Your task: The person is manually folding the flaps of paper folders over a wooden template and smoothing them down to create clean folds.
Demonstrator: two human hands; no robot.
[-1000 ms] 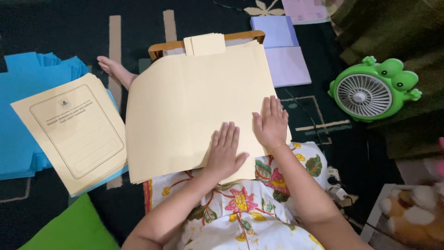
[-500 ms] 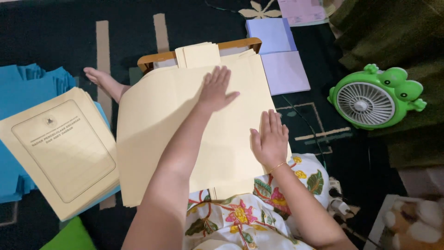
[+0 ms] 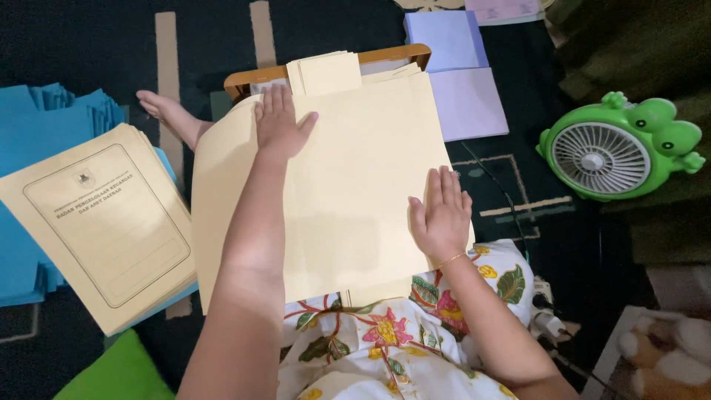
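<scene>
A large cream paper folder (image 3: 355,192) lies across my lap, over a small wooden tray table (image 3: 392,55). My left hand (image 3: 280,120) lies flat, fingers apart, on the folder's far left corner. My right hand (image 3: 442,212) presses flat on the folder's right edge, nearer to me. Neither hand grips anything. A narrow cream flap (image 3: 326,72) sticks up past the folder's far edge.
At my left lies a stack of cream printed covers (image 3: 104,222) over blue sheets (image 3: 33,141). A bare foot (image 3: 167,111) shows beside the folder. Lilac sheets (image 3: 463,96) lie far right, with a green frog-shaped fan (image 3: 618,148) beyond. A green cushion (image 3: 111,370) is near left.
My left hand has slid from the folder's near edge up to its far left corner. My right hand stayed pressed on the right side.
</scene>
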